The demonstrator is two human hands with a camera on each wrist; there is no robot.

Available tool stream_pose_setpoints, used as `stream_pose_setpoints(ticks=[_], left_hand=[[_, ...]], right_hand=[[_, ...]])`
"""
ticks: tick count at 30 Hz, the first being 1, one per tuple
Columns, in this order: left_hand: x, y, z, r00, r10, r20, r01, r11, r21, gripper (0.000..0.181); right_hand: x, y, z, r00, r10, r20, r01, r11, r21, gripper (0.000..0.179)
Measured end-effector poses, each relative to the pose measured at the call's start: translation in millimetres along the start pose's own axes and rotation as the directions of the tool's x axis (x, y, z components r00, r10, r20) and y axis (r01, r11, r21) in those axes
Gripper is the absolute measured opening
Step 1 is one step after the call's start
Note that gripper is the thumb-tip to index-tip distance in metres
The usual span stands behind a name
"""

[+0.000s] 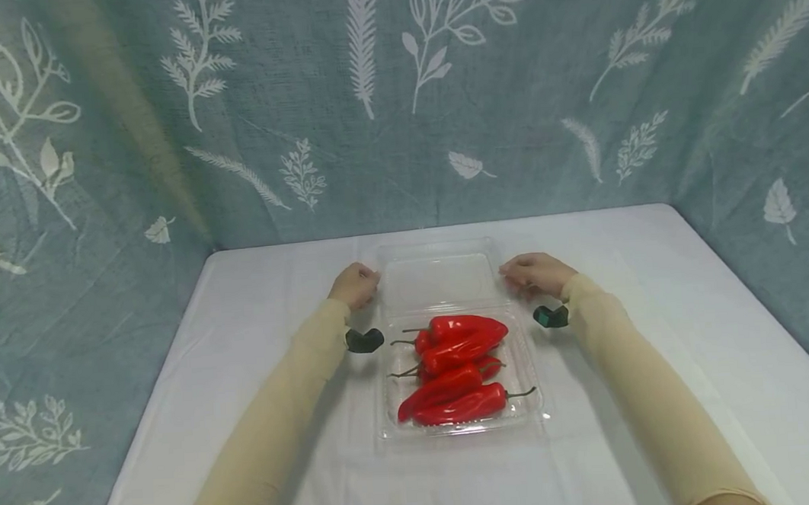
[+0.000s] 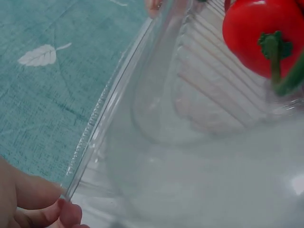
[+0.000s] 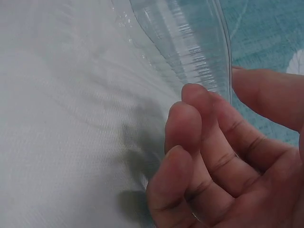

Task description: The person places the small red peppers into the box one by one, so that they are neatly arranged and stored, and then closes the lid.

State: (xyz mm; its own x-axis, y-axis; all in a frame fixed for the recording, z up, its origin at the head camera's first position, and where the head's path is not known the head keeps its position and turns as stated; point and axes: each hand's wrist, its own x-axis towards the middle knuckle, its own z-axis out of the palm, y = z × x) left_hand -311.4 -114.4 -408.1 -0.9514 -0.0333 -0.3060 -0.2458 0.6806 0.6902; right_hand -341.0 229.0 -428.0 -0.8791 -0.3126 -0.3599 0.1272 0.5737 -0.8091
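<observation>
Several red peppers (image 1: 464, 406) with green stems lie heaped in the base of a clear plastic clamshell box (image 1: 529, 368). Its hinged lid (image 1: 439, 280) is raised on the far side. My left hand (image 1: 355, 285) is at the lid's left side; in the left wrist view its thumb and fingers (image 2: 40, 192) pinch the thin edge. On the opposite side, my right hand (image 1: 538, 274) holds the lid's right edge. The right wrist view shows the thumb (image 3: 270, 95) on one face of the clear rim and curled fingertips on the other.
The box stands on a table with a white cloth (image 1: 255, 291). A blue-green curtain with white leaf prints (image 1: 400, 169) hangs behind the table and along both sides. Dark wrist-worn devices (image 1: 365, 341) sit beneath both wrists, near the box.
</observation>
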Motion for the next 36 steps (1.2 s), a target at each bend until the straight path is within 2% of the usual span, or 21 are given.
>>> stream_pose_setpoints(ticks=[6,12,17,23,29,33,36], left_hand=[[-2.7,-2.5,-8.7,0.999,-0.002,0.036,0.002,1.000,0.014,0.042],[-2.5,-3.6,-12.1,0.999,-0.005,0.036,0.004,1.000,0.017,0.041],[-5.6,0.4,-18.3,0.999,0.024,0.031,-0.024,1.000,0.011,0.039],[-14.3,10.5,-30.9,0.996,0.079,0.036,-0.078,0.996,-0.037,0.038],[-20.7,16.9,-41.7,0.991,0.121,0.062,-0.118,0.992,-0.045,0.037],[-27.7,24.1,-47.8,0.989,0.127,0.071,-0.123,0.991,-0.059,0.037],[-37.2,29.0,-53.9,0.988,0.142,0.062,-0.138,0.988,-0.070,0.037]], right_hand=[[0.1,-6,-1,1.000,-0.013,0.011,0.013,1.000,-0.022,0.040],[0.4,-10,-1,1.000,-0.012,0.020,0.013,1.000,-0.028,0.039],[-1.5,-15,-4,1.000,-0.014,0.021,0.014,1.000,-0.026,0.040],[-12.0,-24,-10,0.999,-0.042,0.006,0.042,0.999,0.012,0.040],[-27.4,-38,-18,0.996,-0.073,-0.055,0.066,0.990,-0.123,0.040],[-38.5,-48,-22,0.993,-0.079,-0.083,0.058,0.972,-0.229,0.040],[-47.7,-56,-23,0.990,-0.111,-0.090,0.081,0.956,-0.283,0.043]])
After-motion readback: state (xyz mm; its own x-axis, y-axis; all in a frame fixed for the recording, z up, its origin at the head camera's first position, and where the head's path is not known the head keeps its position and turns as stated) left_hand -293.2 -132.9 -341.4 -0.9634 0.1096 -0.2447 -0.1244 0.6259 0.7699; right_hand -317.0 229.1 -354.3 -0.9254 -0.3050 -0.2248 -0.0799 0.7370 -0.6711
